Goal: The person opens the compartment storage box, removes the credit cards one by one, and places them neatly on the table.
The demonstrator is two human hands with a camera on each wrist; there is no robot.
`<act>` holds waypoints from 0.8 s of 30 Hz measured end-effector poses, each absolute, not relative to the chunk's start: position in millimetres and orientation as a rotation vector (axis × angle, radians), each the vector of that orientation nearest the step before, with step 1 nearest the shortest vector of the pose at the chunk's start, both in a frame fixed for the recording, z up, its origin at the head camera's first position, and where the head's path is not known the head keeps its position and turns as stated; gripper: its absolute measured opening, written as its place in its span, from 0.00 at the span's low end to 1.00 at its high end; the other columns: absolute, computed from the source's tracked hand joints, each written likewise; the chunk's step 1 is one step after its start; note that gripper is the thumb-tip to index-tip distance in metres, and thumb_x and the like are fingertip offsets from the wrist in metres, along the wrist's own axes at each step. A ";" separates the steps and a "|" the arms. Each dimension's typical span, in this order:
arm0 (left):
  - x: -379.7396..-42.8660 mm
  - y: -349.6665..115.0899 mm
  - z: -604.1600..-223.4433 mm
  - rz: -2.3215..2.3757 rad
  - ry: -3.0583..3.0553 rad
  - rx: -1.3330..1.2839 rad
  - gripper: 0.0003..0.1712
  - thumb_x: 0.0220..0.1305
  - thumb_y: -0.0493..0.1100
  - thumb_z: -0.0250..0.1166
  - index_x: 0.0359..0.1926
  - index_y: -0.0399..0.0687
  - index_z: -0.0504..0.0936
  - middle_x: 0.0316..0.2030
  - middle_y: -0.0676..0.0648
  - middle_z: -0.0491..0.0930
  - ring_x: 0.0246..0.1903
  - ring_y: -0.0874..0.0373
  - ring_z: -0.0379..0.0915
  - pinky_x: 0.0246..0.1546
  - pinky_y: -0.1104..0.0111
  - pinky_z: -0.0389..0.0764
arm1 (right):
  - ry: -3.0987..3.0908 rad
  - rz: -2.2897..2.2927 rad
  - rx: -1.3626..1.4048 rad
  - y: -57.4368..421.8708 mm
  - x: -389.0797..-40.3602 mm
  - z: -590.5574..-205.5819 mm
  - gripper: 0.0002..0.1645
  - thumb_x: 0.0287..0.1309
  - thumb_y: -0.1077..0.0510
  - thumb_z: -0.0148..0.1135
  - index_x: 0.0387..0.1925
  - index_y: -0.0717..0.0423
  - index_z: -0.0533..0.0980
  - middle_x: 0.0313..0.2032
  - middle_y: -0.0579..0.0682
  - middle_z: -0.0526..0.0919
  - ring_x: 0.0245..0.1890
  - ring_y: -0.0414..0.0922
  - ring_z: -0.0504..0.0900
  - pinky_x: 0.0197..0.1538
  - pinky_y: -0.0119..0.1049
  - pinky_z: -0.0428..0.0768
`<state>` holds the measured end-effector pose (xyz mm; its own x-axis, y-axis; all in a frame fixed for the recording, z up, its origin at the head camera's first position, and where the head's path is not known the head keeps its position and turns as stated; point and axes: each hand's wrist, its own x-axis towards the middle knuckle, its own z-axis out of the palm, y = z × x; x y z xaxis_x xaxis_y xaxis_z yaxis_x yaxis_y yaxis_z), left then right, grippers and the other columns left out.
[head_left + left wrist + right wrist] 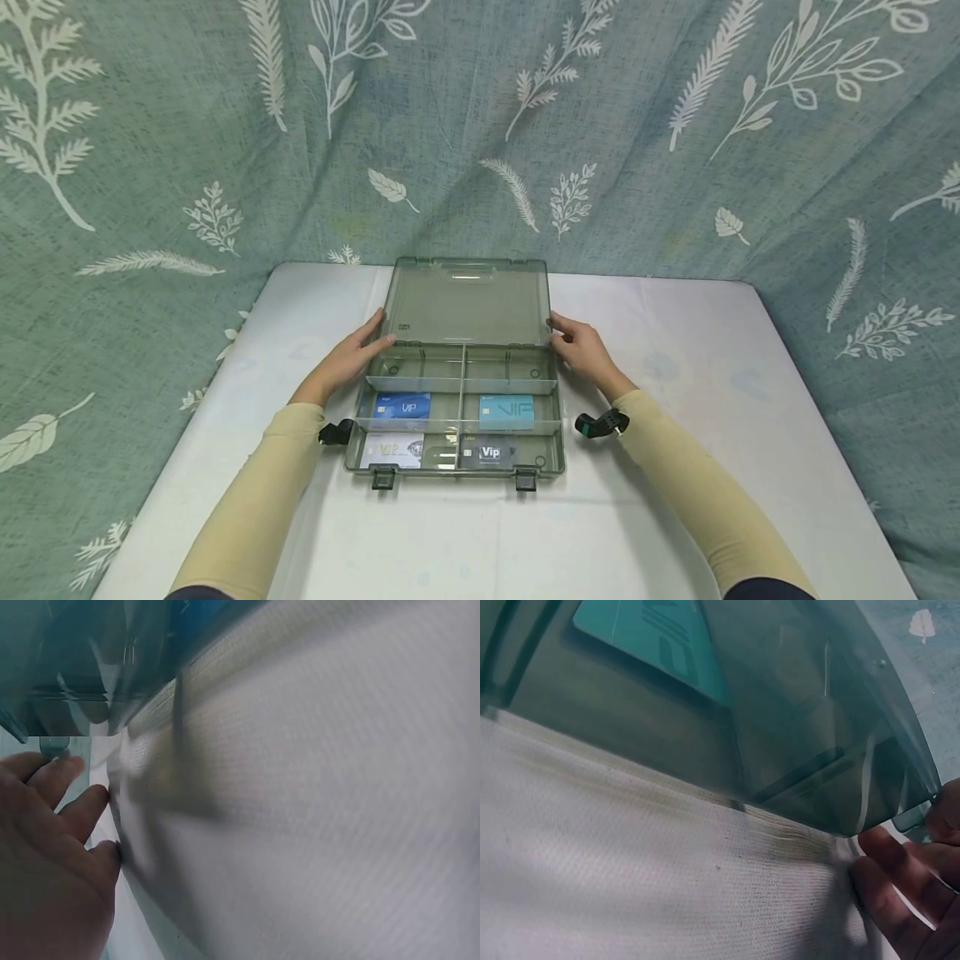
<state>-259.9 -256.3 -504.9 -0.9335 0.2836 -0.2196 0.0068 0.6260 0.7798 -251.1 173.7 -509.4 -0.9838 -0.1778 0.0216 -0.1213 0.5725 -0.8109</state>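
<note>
A translucent grey-green plastic box (437, 461) lies with its lid (472, 302) folded back on the far side. My left hand (341, 365) holds the lid's left edge near the hinge, thumb over the edge. On the opposite side, my right hand (588, 357) grips the lid's right edge with curled fingers. Cards lie in the box's compartments: a dark blue VIP card (402, 407) and a light blue VIP card (507, 412) in the middle row, a white card (392, 450) and a dark grey Vip card (488, 452) in front. The back compartments hold no card.
Two latches hang off the box's front, a left latch (383, 477) and a right latch (526, 480). Under the box is a white-covered table (675, 333). Green leaf-patterned cloth (465, 125) rises behind and along both sides.
</note>
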 end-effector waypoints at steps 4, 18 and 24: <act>-261.4 -256.6 -506.1 1.197 2.524 0.233 0.48 0.75 0.68 0.48 0.83 0.58 0.36 0.81 0.43 0.36 0.78 0.35 0.33 0.73 0.31 0.41 | 2.726 -1.361 -0.231 173.4 -250.0 -509.6 0.31 0.75 0.58 0.50 0.75 0.59 0.63 0.68 0.59 0.73 0.62 0.59 0.78 0.56 0.51 0.85; -260.2 -255.9 -505.0 1.174 2.546 0.226 0.49 0.75 0.71 0.46 0.83 0.55 0.38 0.81 0.43 0.38 0.78 0.34 0.36 0.73 0.32 0.43 | 2.715 -1.342 -0.188 173.1 -250.3 -510.2 0.31 0.76 0.56 0.51 0.75 0.57 0.64 0.68 0.60 0.74 0.59 0.56 0.80 0.52 0.47 0.86; -258.7 -256.8 -504.6 1.181 2.550 0.222 0.49 0.75 0.71 0.47 0.83 0.55 0.39 0.81 0.42 0.39 0.77 0.34 0.38 0.74 0.33 0.44 | 2.717 -1.361 -0.181 171.9 -250.0 -510.6 0.30 0.76 0.57 0.52 0.74 0.59 0.65 0.64 0.61 0.77 0.55 0.57 0.83 0.49 0.47 0.87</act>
<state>-258.7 -256.8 -504.6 -0.9364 0.2717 -0.2222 0.0062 0.6458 0.7635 -250.0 171.9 -510.6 -0.9882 -0.1496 -0.0340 -0.0623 0.5942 -0.8019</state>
